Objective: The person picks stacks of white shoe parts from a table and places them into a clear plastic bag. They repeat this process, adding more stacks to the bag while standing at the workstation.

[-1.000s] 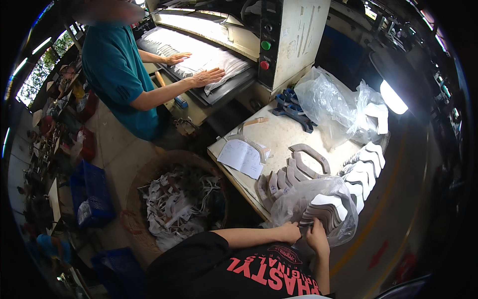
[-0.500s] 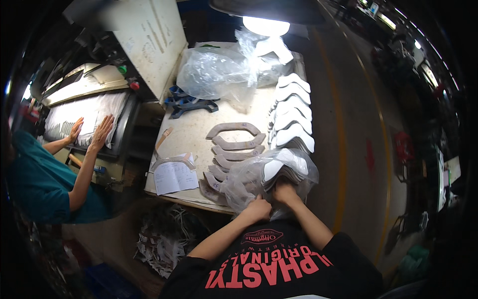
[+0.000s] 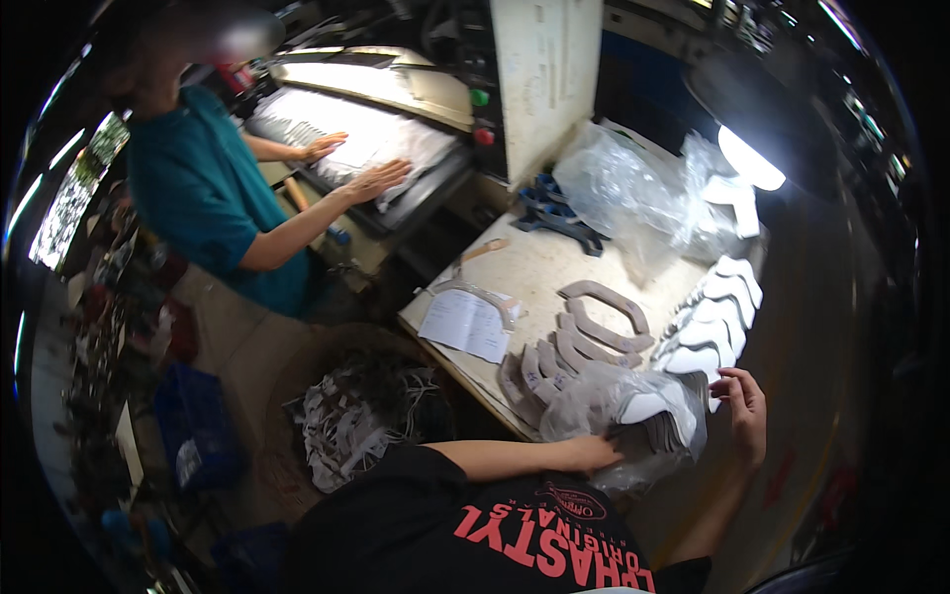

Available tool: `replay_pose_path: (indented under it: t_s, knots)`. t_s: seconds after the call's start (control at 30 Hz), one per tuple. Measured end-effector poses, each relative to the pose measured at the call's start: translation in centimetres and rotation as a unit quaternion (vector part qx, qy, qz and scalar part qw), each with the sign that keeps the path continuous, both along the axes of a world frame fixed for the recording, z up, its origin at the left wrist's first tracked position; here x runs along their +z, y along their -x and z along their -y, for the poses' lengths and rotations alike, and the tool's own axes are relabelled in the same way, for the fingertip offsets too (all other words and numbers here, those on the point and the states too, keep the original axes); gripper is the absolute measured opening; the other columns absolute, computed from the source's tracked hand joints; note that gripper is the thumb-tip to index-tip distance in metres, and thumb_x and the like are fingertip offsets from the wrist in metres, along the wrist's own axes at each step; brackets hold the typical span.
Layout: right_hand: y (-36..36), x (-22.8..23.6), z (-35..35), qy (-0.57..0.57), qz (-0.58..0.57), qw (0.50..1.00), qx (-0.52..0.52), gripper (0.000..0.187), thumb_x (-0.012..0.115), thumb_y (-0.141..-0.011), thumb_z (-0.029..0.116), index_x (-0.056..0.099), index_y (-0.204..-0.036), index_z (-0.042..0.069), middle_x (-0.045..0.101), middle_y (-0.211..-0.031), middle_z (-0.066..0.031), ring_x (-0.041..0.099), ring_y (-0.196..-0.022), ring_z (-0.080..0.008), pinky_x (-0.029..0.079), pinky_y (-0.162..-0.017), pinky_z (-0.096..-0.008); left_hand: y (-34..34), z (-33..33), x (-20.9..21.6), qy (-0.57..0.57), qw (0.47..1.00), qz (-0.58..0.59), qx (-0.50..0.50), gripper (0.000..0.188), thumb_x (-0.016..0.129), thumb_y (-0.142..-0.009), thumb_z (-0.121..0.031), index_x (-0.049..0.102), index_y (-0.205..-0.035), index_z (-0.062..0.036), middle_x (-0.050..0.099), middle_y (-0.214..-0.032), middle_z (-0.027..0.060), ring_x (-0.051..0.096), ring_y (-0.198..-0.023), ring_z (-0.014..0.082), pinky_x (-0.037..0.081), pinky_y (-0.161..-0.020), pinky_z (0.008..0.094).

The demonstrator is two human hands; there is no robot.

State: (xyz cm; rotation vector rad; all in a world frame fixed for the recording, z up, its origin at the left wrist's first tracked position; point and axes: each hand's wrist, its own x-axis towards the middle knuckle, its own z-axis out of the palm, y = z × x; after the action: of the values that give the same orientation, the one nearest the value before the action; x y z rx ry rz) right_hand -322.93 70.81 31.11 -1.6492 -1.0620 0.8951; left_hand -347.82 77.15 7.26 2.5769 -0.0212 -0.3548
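My left hand (image 3: 594, 452) is against the near left side of the small clear bag (image 3: 579, 401); the fingertips are hidden, so I cannot tell whether they pinch the plastic. Inside the bag is a stack of curved pieces (image 3: 653, 404) with white tops, partly covered by the film. My right hand (image 3: 740, 396) is raised just right of the bag, fingers loosely bent and parted, with nothing visible between them. Their tips are beside the near end of a row of white curved pieces (image 3: 727, 307), which runs away beyond the bag; I cannot tell if they touch it. Left of the bag and beyond it lie grey-brown curved pieces (image 3: 569, 351), and farther left is a written sheet of paper (image 3: 465, 325). Well beyond the bag sits a larger clear bag (image 3: 633, 188).
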Motion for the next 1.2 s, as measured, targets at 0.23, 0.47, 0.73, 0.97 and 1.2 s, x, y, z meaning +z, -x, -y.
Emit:
replay_pose_path:
  t_s: [0.23, 0.47, 0.73, 0.97, 1.2]
  knots:
    - [-1.7, -10.7, -2.5, 0.253, 0.499, 0.824, -0.090, 0.104, 0.087, -0.078, 0.013, 0.031, -0.165, 0.025, 0.039, -0.144, -0.0248, 0.049, -0.132, -0.0478, 0.051, -0.102, -0.0568, -2.8, 1.4, -6.9, 0.129, 0.953, 0.095, 0.258, 0.053, 0.056, -0.098, -0.028, 0.051, -0.149, -0.0147, 0.073, -0.092, 0.0273, 0.074, -0.085, 0.0453, 0.060, -0.079, 0.0566]
    - [-0.7, -9.2, -4.4, 0.295, 0.482, 0.811, -0.153, 0.080, 0.085, -0.075, 0.006, 0.043, -0.142, 0.016, 0.038, -0.140, -0.0252, 0.045, -0.132, -0.0468, 0.053, -0.099, -0.0636, -2.0, 0.8, -8.9, 0.078, 0.979, 0.009, 0.186, 0.073, 0.051, -0.096, -0.025, 0.030, -0.166, -0.0213, 0.062, -0.139, 0.0227, 0.071, -0.095, 0.0434, 0.058, -0.085, 0.0519]
    - [-0.2, -11.6, -5.6, 0.297, 0.465, 0.813, -0.184, 0.084, 0.073, -0.070, -0.010, 0.035, -0.143, 0.007, 0.034, -0.142, -0.0295, 0.036, -0.139, -0.0535, 0.048, -0.104, -0.0687, -1.1, 0.1, -4.2, 0.121, 0.956, -0.108, 0.245, 0.090, 0.067, -0.084, -0.019, 0.030, -0.166, -0.0224, 0.058, -0.139, 0.0321, 0.072, -0.098, 0.0451, 0.059, -0.083, 0.0511]
    - [-0.8, -13.7, -4.2, 0.178, 0.386, 0.884, -0.196, 0.081, 0.063, -0.072, -0.015, 0.038, -0.146, 0.006, 0.033, -0.146, -0.0337, 0.050, -0.127, -0.0595, 0.042, -0.112, -0.0592, -1.1, 0.1, -3.7, 0.182, 0.928, -0.136, 0.296, 0.094, 0.076, -0.077, -0.023, 0.038, -0.162, -0.0190, 0.059, -0.138, 0.0307, 0.071, -0.103, 0.0442, 0.059, -0.087, 0.0497]
    - [-3.3, -14.7, -0.6, 0.033, 0.378, 0.910, -0.166, 0.079, 0.057, -0.072, -0.016, 0.053, -0.148, 0.008, 0.050, -0.148, -0.0295, 0.055, -0.133, -0.0503, 0.044, -0.112, -0.0502, -2.1, 0.3, -9.3, -0.057, 0.996, 0.010, 0.073, 0.062, 0.071, -0.083, -0.035, 0.062, -0.143, -0.0192, 0.067, -0.136, 0.0155, 0.066, -0.117, 0.0398, 0.053, -0.102, 0.0475]
